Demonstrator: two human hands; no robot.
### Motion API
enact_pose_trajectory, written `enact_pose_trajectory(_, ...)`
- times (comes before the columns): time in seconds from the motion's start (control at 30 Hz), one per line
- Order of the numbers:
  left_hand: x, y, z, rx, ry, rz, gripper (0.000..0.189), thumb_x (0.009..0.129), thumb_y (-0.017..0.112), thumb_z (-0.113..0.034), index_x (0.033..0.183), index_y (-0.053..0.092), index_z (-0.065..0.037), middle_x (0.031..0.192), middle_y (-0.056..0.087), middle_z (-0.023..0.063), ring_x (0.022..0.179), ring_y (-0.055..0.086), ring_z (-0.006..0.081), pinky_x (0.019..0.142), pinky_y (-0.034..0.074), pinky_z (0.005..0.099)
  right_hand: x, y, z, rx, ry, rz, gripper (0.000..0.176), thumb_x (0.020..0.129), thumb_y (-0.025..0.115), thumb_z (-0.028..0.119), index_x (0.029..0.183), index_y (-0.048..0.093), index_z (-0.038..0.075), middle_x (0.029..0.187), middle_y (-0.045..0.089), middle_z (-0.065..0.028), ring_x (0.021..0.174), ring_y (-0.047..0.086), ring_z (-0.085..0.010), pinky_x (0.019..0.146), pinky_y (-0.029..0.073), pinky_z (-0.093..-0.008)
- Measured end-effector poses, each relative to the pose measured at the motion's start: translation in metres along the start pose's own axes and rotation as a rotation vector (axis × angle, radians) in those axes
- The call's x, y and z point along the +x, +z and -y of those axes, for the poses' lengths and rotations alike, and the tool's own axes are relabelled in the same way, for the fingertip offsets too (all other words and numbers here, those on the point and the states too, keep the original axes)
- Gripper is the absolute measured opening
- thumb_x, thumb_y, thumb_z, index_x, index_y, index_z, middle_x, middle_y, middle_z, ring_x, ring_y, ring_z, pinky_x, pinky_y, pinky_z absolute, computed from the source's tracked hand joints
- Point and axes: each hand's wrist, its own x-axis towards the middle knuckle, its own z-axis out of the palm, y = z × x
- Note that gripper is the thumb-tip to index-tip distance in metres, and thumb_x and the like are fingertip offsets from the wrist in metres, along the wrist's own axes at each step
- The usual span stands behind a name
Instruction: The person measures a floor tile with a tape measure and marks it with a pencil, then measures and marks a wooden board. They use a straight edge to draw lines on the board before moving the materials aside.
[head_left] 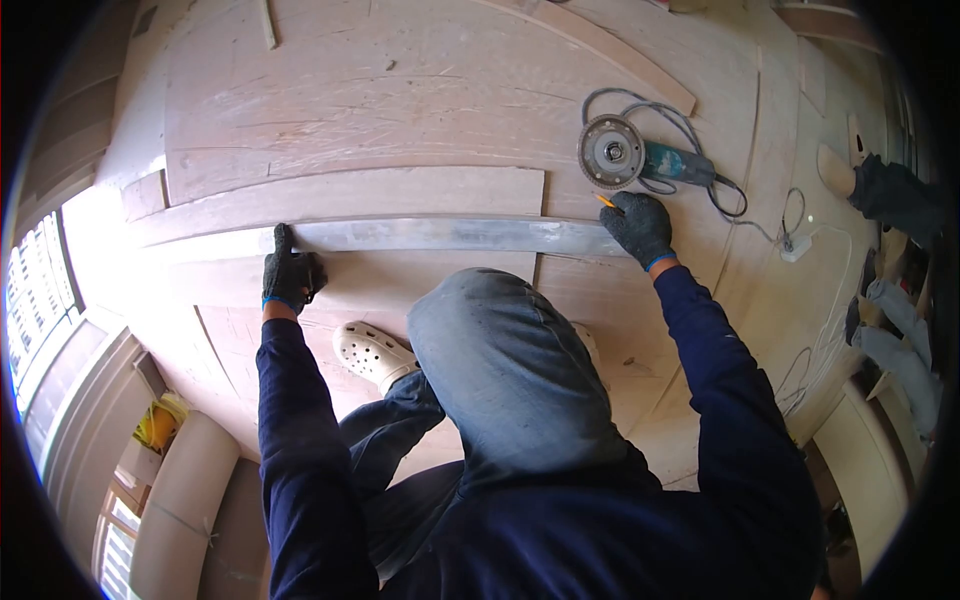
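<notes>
I kneel on a large wooden board surface. A long metal straightedge (440, 236) lies flat across the wood in front of my knee. My left hand (290, 275), in a dark glove, presses down on the straightedge's left end. My right hand (638, 226), also gloved, rests at the straightedge's right end and grips an orange pencil (605, 201) whose tip points up and left. An angle grinder (640, 156) with a round disc lies just beyond my right hand.
The grinder's cable (735, 200) runs right to a white plug block (796, 247). A loose wooden strip (610, 50) lies diagonally at the top. Another person's shoe and dark leg (870, 180) show at the right edge. My white clog (372, 352) is under me.
</notes>
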Motion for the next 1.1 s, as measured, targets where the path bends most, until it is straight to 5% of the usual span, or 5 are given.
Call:
enact_pose_trajectory(0.73, 0.002, 0.001, 0.005, 0.055, 0.072, -0.010, 0.064, 0.094, 0.052, -0.060, 0.079, 0.060, 0.002, 0.061, 0.059, 0.0127, 0.048, 0.060, 0.0248, 0.045, 0.054, 0.0363, 0.006, 0.005, 0.008, -0.132, 0.053, -0.017, 0.033, 0.081, 0.061, 0.039, 0.092, 0.071, 0.010, 0.079, 0.069, -0.0175, 0.074, 0.067, -0.0362, 0.068, 0.053, -0.0495)
enact_pose_trajectory(0.8, -0.009, 0.013, 0.000, 0.060, 0.067, -0.105, 0.075, 0.094, 0.039, -0.070, 0.052, 0.048, -0.009, 0.048, 0.046, 0.0064, 0.038, 0.044, 0.0208, 0.042, 0.044, 0.0323, 0.006, 0.005, 0.010, -0.136, 0.059, -0.014, 0.033, 0.081, 0.061, 0.039, 0.092, 0.071, 0.010, 0.079, 0.069, -0.0174, 0.074, 0.068, -0.0360, 0.068, 0.053, -0.0494)
enact_pose_trajectory(0.93, -0.002, 0.007, 0.004, 0.113, 0.106, -0.117, 0.074, 0.095, 0.040, -0.069, 0.053, 0.048, -0.009, 0.048, 0.045, 0.0063, 0.038, 0.045, 0.0215, 0.042, 0.044, 0.0331, 0.007, 0.001, 0.013, -0.162, 0.092, 0.012, 0.033, 0.081, 0.061, 0.040, 0.092, 0.071, 0.010, 0.080, 0.070, -0.0174, 0.075, 0.068, -0.0359, 0.070, 0.053, -0.0496)
enact_pose_trajectory(1.03, 0.007, -0.004, 0.005, 0.023, 0.031, -0.030, 0.069, 0.093, 0.051, -0.064, 0.078, 0.059, 0.002, 0.060, 0.058, 0.0133, 0.048, 0.060, 0.0246, 0.045, 0.055, 0.0373, 0.007, 0.002, 0.014, -0.155, 0.086, 0.006, 0.032, 0.081, 0.060, 0.039, 0.090, 0.072, 0.010, 0.080, 0.070, -0.0178, 0.075, 0.068, -0.0363, 0.070, 0.053, -0.0496)
enact_pose_trajectory(1.1, 0.000, 0.004, 0.004, -0.030, 0.049, -0.080, 0.075, 0.092, 0.045, -0.071, 0.062, 0.055, -0.003, 0.051, 0.051, 0.0091, 0.042, 0.054, 0.0234, 0.039, 0.047, 0.0348, 0.006, 0.003, 0.011, -0.166, 0.083, 0.003, 0.031, 0.081, 0.060, 0.038, 0.089, 0.072, 0.010, 0.078, 0.069, -0.0178, 0.074, 0.067, -0.0366, 0.068, 0.052, -0.0495)
